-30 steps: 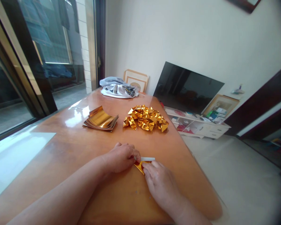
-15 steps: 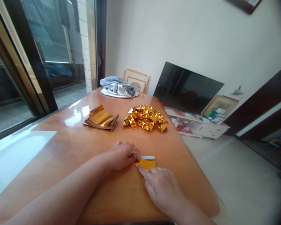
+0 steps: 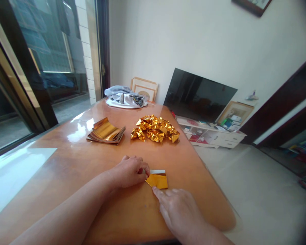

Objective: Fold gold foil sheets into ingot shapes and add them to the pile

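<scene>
A small folded gold foil sheet (image 3: 158, 180) with a white strip along its far edge lies flat on the shiny wooden table (image 3: 73, 163). My left hand (image 3: 129, 171) pinches the sheet's left corner with curled fingers. My right hand (image 3: 177, 211) lies just below the sheet, its forefinger tip touching the lower edge. Farther back lies a stack of flat gold foil sheets (image 3: 105, 131). To its right is a heap of folded gold foil pieces (image 3: 155, 128).
A grey bundle of cloth (image 3: 123, 97) lies at the table's far end. The table's right edge drops to a tiled floor (image 3: 257, 190). A dark screen (image 3: 199, 95) leans on the wall above a low white cabinet (image 3: 214, 134). Glass doors (image 3: 28, 68) run along the left.
My right hand has slid back toward me, uncovering more of the gold sheet, which now lies flat. The left hand kept its hold. The camera has shifted slightly.
</scene>
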`<state>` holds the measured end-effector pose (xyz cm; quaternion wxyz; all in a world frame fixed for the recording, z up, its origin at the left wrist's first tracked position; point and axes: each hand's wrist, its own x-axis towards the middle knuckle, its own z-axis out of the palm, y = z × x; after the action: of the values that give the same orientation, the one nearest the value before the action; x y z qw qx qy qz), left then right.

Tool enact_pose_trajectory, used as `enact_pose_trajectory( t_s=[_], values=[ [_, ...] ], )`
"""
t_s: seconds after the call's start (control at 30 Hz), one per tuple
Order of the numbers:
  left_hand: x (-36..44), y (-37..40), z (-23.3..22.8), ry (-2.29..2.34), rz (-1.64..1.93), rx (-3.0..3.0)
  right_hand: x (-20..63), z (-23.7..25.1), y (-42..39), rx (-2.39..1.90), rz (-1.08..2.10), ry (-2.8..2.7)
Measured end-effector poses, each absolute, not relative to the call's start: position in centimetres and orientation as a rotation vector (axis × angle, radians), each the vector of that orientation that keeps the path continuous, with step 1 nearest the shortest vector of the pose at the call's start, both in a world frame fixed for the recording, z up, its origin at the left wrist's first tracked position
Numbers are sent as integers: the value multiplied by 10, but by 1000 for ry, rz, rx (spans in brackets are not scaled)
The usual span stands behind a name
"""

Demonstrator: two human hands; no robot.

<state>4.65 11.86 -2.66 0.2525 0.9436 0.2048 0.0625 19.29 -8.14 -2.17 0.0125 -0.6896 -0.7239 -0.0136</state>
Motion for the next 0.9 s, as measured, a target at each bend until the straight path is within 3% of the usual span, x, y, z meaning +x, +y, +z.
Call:
enact_pose_trajectory(
  t_s=[0.6, 0.9],
  values=[
    [42, 120, -22, 485, 142, 2609, 195, -28, -80, -2142, 86, -2187],
    [57, 87, -16, 543, 332, 2849, 194, -27, -80, -2121, 117, -2116]
  ],
)
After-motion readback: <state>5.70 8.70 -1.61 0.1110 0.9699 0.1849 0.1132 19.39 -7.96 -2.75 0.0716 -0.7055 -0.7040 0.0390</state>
